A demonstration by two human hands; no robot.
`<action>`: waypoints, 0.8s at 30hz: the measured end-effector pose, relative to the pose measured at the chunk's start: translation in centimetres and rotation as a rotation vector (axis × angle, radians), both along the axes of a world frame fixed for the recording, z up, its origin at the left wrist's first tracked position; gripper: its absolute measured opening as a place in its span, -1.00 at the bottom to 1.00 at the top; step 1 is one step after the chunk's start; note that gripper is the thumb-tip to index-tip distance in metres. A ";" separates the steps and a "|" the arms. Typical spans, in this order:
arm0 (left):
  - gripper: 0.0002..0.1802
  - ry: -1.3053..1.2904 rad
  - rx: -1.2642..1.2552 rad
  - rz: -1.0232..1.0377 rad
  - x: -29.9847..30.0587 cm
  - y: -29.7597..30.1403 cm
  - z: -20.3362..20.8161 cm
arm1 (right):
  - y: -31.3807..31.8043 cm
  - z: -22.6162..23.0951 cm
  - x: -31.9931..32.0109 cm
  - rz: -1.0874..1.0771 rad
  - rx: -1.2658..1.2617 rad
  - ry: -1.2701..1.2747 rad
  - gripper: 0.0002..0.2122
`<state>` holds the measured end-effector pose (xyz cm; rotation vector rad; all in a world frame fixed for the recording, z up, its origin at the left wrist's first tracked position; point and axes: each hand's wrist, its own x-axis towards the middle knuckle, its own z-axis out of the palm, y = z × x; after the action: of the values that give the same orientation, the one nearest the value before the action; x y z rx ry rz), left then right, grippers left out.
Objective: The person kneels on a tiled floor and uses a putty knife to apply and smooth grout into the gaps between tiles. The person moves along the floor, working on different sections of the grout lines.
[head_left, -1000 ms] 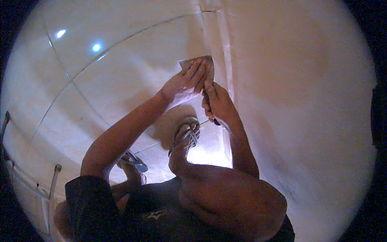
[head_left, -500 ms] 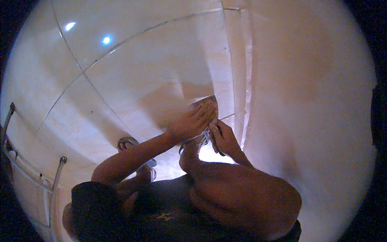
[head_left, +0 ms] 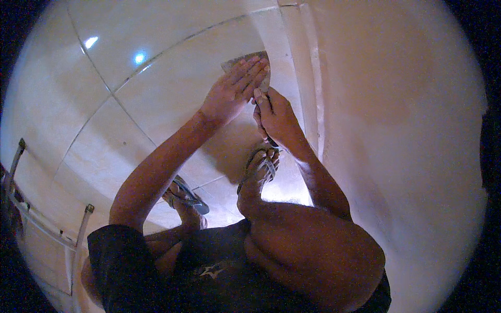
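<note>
You see two hands, the left hand (head_left: 232, 94) and right hand (head_left: 276, 115), one flat grey sheet (head_left: 245, 60) near the floor's (head_left: 156, 88) far edge, two flip-flops (head_left: 261, 167) (head_left: 190, 195), and one metal frame (head_left: 47, 224) at its left edge.

left hand (head_left: 232, 94) flat, right hand (head_left: 276, 115) clenched

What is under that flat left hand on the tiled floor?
A thin grey-brown sheet lies under the left hand, its edges showing past the fingertips on the glossy cream floor tile. Its middle is covered.
</note>
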<state>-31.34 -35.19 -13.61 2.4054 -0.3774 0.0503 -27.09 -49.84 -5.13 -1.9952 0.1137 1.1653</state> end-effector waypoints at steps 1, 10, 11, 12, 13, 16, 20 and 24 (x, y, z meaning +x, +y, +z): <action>-0.28 0.037 -0.023 0.014 0.0 0.3 0.4 | 0.5 1.1 0.2 -0.052 0.007 0.073 -0.72; -0.32 -0.035 0.108 -0.302 -10.6 -15.0 4.8 | -15.2 6.6 -11.6 -0.270 -0.307 0.322 -0.73; -0.33 -0.020 0.061 -0.309 -11.4 -16.7 4.7 | -16.6 7.1 -12.9 -0.313 -0.334 0.340 -0.73; -0.33 -0.004 0.012 -0.319 -11.7 -18.1 5.0 | -17.4 7.6 -13.4 -0.359 -0.362 0.360 -0.73; -0.34 0.011 -0.036 -0.330 -12.2 -19.2 5.0 | -18.0 7.8 -13.4 -0.359 -0.345 0.354 -0.73; -0.35 0.004 0.154 -0.285 -13.0 -19.7 4.6 | -19.7 5.8 -13.7 -0.359 -0.316 0.362 -0.71; -0.34 0.022 0.153 -0.297 -12.7 -20.0 2.8 | -19.6 4.7 -11.5 -0.077 -0.386 0.283 -0.70; -0.36 0.006 0.248 -0.250 -12.4 -19.9 3.1 | -18.8 5.0 -10.0 0.026 -0.460 0.336 -0.69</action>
<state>-43.75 -55.13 -10.46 2.5796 -0.7149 -0.1224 -37.04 -68.67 -0.10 -2.1691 0.5730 1.5943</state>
